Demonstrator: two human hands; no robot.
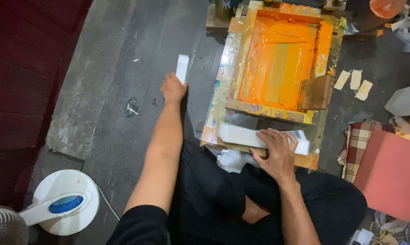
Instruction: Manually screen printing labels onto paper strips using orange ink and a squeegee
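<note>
My left hand (173, 87) reaches out over the dark floor and grips a small white strip (182, 68) that sticks up past my fingers. My right hand (277, 152) rests on a stack of white strips (241, 134) lying across the near edge of a wooden screen-printing frame (264, 109). The frame's mesh is covered in thick orange ink (282, 59). A brown squeegee (316, 92) leans at the frame's right side. I sit cross-legged in black clothes just behind the frame.
A white fan base with a blue oval (64, 204) stands at lower left beside a dark red mat (19, 90). Pale paper scraps (354, 81), a plaid cloth (357, 145) and a pink sheet (391, 172) lie at right. An orange bowl (386, 7) sits top right.
</note>
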